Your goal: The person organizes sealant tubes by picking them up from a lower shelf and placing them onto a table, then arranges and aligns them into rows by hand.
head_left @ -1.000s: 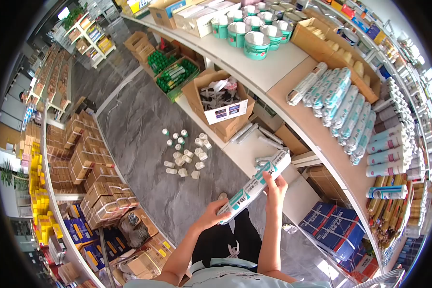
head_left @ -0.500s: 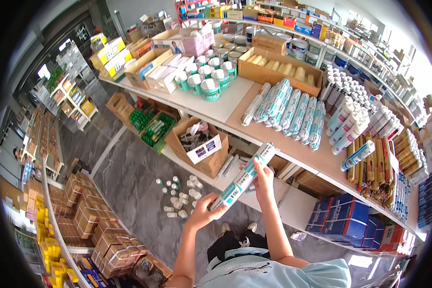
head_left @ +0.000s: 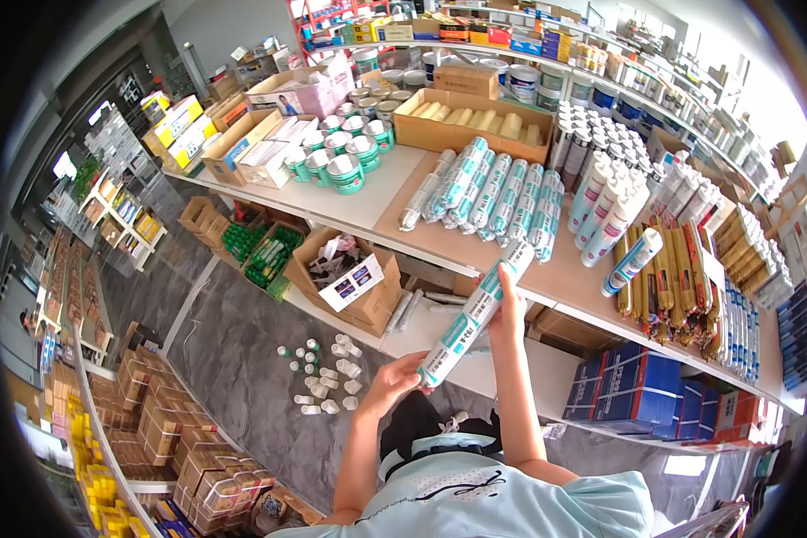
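Between two bare hands, above the floor (head_left: 242, 323) and just in front of the table edge, there is one white-and-teal sealant sausage pack (head_left: 472, 316), tilted, with its upper end directed to the table. The fingers of the left hand (head_left: 393, 384) close on the lower end, gripping it from the side. The right hand (head_left: 508, 309) holds nearer to the upper end; its thumb lies on the printed film, and the other fingers are mostly hidden behind, so I cannot tell how firmly they press.

In my judgement, this pack is rather heavy for its size, because it probably contains thick paste. Its skin looks smooth and may slip a little; under strong squeezing it would give softly, and a sharp nail could damage the film. Both ends together, or a broad grip around the body, seem the good places to take hold.

Beyond the right hand, similar sausage packs (head_left: 491, 193) lie side by side on the table (head_left: 387, 184), with upright cartridges to their right and teal cans (head_left: 344, 175) to their left. Lower down are an open carton (head_left: 381, 300) and small white pieces (head_left: 334, 372) scattered over the floor.
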`<state>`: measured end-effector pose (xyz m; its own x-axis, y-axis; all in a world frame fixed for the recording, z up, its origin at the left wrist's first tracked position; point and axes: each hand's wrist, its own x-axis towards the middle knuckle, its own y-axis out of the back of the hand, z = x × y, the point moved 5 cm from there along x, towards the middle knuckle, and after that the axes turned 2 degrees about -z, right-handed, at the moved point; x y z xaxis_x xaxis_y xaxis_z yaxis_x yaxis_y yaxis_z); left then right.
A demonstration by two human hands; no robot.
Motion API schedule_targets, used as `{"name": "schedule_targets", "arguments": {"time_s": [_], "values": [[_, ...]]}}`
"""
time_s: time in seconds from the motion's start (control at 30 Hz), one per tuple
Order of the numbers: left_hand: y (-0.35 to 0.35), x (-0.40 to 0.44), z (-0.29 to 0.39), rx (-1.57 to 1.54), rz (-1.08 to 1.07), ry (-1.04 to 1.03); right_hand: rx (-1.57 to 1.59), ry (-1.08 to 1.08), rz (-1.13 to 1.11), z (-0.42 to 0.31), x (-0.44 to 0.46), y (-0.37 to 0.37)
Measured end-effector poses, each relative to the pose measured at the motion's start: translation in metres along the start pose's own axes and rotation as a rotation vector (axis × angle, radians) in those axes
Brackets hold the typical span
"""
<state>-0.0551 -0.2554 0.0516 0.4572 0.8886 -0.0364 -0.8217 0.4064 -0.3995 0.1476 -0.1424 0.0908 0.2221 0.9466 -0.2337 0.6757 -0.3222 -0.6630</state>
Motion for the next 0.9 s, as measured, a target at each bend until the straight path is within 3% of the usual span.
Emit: {"name": "schedule_targets", "arguments": {"time_s": [0.17,0.23,0.43,0.53,0.63,0.77,0.9], "values": [[-0.015,0.024,-0.022,-0.205,-0.111,0.059,0.165,-0.139,0.029,0.006,0.024,0.013],[-0.017,0.036,-0.022,-0.208,-0.181,0.13,0.172,-0.171,0.04,0.005,0.032,0.01],[0.0,0.077,-0.005,-0.032,-0.126,0.123,0.048,-0.105,0.028,0.005,0.073,-0.003],[0.013,0.1,0.01,0.024,-0.048,0.057,0.079,-0.049,-0.087,0.002,0.096,-0.024],[0.025,0.122,0.025,0.051,-0.016,0.038,0.173,-0.13,-0.273,0.003,0.119,-0.039],[0.04,0.146,0.039,0.088,-0.057,0.012,-0.02,-0.046,-0.222,0.012,0.139,-0.046],[0.061,0.172,0.035,0.029,-0.054,0.025,-0.132,-0.048,-0.025,0.022,0.157,-0.034]]}}
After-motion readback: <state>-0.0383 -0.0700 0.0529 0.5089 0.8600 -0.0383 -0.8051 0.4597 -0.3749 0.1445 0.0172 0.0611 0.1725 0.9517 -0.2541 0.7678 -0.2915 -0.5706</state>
